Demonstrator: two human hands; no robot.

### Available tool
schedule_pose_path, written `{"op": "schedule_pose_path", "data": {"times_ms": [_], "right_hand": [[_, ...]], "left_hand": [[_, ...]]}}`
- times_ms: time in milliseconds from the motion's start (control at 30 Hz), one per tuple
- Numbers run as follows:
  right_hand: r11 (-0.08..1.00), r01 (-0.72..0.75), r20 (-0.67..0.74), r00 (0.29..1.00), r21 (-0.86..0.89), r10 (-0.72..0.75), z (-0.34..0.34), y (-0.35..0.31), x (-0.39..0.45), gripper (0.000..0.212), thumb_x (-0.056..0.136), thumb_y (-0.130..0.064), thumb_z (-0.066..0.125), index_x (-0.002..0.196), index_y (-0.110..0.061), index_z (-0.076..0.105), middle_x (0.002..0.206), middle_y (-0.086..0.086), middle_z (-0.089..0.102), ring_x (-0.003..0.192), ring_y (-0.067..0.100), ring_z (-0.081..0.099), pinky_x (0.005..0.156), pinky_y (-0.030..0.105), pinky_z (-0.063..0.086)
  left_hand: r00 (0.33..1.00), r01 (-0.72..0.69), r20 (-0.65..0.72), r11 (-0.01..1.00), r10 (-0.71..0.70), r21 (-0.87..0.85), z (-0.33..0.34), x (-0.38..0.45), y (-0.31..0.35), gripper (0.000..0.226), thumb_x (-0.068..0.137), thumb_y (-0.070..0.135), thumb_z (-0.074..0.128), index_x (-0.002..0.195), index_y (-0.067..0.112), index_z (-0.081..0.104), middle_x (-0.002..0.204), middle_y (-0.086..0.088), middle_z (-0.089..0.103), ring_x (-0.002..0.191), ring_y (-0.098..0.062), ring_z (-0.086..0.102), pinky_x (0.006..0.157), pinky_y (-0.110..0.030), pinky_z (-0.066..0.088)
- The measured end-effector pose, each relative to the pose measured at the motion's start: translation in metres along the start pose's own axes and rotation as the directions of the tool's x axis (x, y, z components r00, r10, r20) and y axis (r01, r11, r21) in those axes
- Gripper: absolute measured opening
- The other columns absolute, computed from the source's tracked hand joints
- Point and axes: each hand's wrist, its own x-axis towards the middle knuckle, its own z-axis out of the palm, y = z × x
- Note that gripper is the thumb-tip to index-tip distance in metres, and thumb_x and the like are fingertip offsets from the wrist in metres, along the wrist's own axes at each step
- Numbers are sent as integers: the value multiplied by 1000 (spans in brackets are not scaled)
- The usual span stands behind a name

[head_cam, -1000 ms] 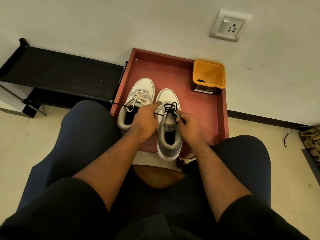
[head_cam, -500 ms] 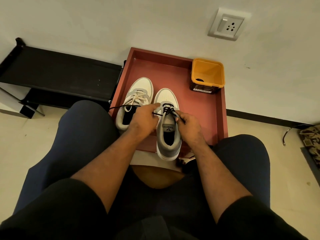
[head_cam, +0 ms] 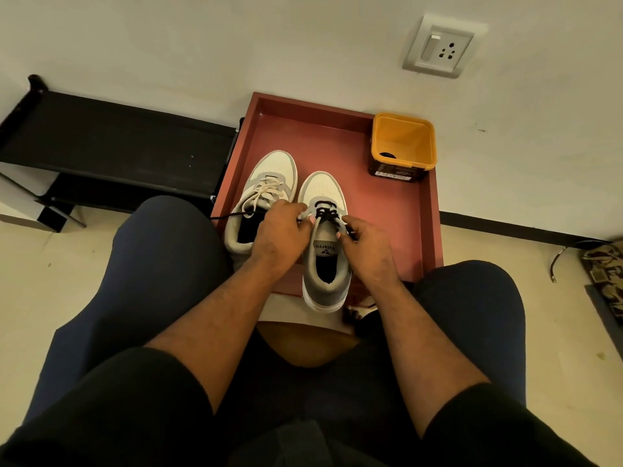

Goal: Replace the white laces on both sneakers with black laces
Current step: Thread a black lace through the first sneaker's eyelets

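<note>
Two white and grey sneakers stand side by side in a red tray [head_cam: 401, 210]. The left sneaker [head_cam: 274, 170] carries white laces [head_cam: 266, 193]. The right sneaker [head_cam: 322, 190] has a black lace [head_cam: 325, 212] threaded through its front eyelets. My left hand [head_cam: 279, 230] pinches one end of the black lace at the shoe's left side; that end trails off to the left over the other shoe. My right hand [head_cam: 365, 246] pinches the other end at the shoe's right side. Both hands partly cover the eyelets.
An orange square tub [head_cam: 403, 146] stands in the tray's far right corner. A black low shelf [head_cam: 111, 143] runs along the wall on the left. A wall socket [head_cam: 440, 48] sits above. My knees flank the tray, and a patterned bag [head_cam: 605, 264] lies at far right.
Both hands have stayed at the right sneaker's eyelets with small finger movements on the black lace. The shoes have not moved.
</note>
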Motion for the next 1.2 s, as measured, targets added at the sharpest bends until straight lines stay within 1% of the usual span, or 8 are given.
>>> {"op": "schedule_pose_path", "data": {"times_ms": [100,267,433,567,667,900,1100,1200], "right_hand": [[999,35,22,999,-28,-34,1,-2,-4,46,88,-16,65,133,-16,57,125,3,63,115,18,57,99,30,46],[991,-6,-32,999,-133,2,7,-8,-3,25,89,-32,62,110,-18,67,99,-2,66,91,15,60,77,33,52],[966,-111,-16,994,-232,110,11,-24,11,21,79,-36,55,90,-22,65,85,-1,64,76,22,61,76,43,54],[936,-145,31,986,-322,163,5,-37,25,20,86,-34,56,95,-18,64,95,3,64,83,26,60,84,41,49],[920,-124,52,987,-371,154,6,-38,30,17,90,-23,53,98,-12,64,102,8,65,90,29,62,85,40,50],[913,-78,85,989,-401,122,-2,-16,33,20,88,-12,46,97,-9,64,96,10,63,81,28,59,66,32,43],[843,-68,117,981,-533,153,-8,-37,47,21,89,-18,54,108,-17,61,106,5,63,94,28,62,80,38,48],[776,-35,136,979,-630,155,-11,-51,60,20,92,-19,53,111,-17,61,111,3,63,103,26,62,76,36,44]], "left_hand": [[997,-70,28,997,69,34,1,-7,6,52,91,39,61,137,17,51,132,-5,55,117,-21,55,98,-34,46],[994,-75,92,987,62,145,13,-12,8,36,92,28,58,127,17,56,115,-6,65,99,-23,64,78,-32,48],[985,53,141,956,-98,288,25,-4,22,56,95,33,50,144,23,28,131,-13,47,111,-36,58,81,-44,49],[981,163,82,977,-176,140,30,15,24,28,93,28,49,116,13,54,114,-15,61,106,-37,60,79,-40,48],[980,190,35,972,-196,136,29,17,26,20,93,17,49,105,6,61,110,-16,64,102,-37,61,77,-39,48],[982,152,73,959,-174,241,27,24,10,26,89,9,49,110,11,63,109,-14,66,99,-35,62,76,-40,51],[980,2,160,807,-120,591,7,44,39,26,91,15,55,117,11,59,116,-11,63,106,-31,62,72,-36,42],[987,-95,161,751,-15,653,10,53,49,31,91,15,57,122,14,56,122,-12,60,113,-31,56,82,-39,46]]}}
